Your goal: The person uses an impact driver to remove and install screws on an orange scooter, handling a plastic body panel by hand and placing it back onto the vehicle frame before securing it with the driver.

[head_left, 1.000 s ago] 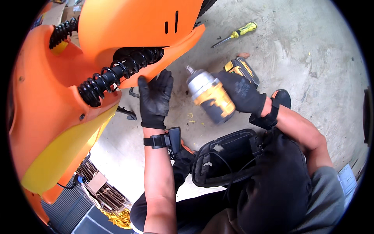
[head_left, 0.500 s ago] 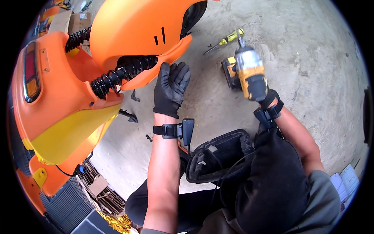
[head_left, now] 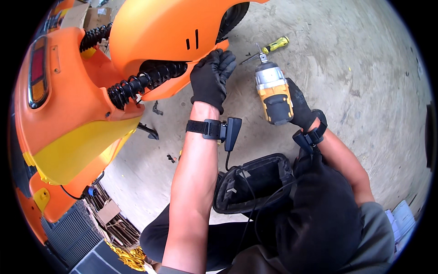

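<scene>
My right hand (head_left: 299, 105), in a black glove, grips a yellow and black cordless impact wrench (head_left: 274, 98) with a silver nose. The tool points away from me, and a slim bit or socket (head_left: 263, 57) shows at its tip. At the lower edge of the orange rear fender (head_left: 164, 27) is my gloved left hand (head_left: 212, 77), its fingers curled in. Whatever it may hold there is hidden. Close by, a black coil-spring shock absorber (head_left: 146, 82) runs between the fender and the orange and yellow body panel (head_left: 86, 146).
On the concrete floor beyond the wrench lies a yellow-handled screwdriver (head_left: 276, 44). An open black bag (head_left: 255, 182) sits between my legs, with cables across it. Small black parts (head_left: 157, 108) lie under the vehicle. Flattened cardboard (head_left: 112, 214) is stacked at lower left.
My left hand has gone up and right along the fender edge, its fingers curling. My right hand has swung the wrench left and turned it to point away from me.
</scene>
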